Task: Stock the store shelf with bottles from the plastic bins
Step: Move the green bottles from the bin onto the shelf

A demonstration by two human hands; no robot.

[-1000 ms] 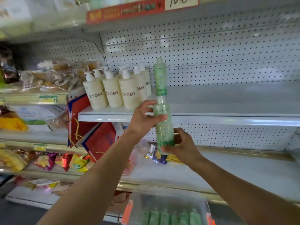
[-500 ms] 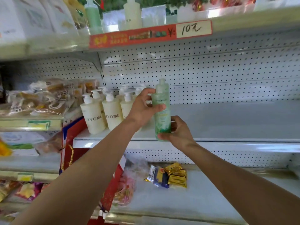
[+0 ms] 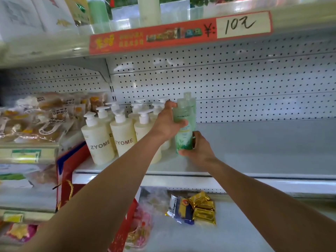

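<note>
Two translucent green bottles stand close together over the white middle shelf (image 3: 254,142), just right of several cream ZYOME pump bottles (image 3: 98,140). The front green bottle (image 3: 183,135) carries a leaf-print label. The second green bottle (image 3: 190,101) is mostly hidden behind it, so only its cap and right side show. My left hand (image 3: 165,124) grips the front bottle's upper body, with the thumb across the label and the index finger near the shoulder. My right hand (image 3: 200,150) curls round the bottom of the green bottles. No plastic bin is in view.
A perforated back panel runs behind the shelf. The upper shelf edge carries a red price strip (image 3: 181,33), with bottles above it. Bagged pastries (image 3: 45,115) fill the left bay. Red gift bags (image 3: 72,171) hang below the pump bottles. Gold and blue packets (image 3: 196,210) lie on the lower shelf.
Both hands have carried the green bottles up from below the shelf edge and in beside the pump bottles. The view has tilted upward, and the bin has dropped out of sight.
</note>
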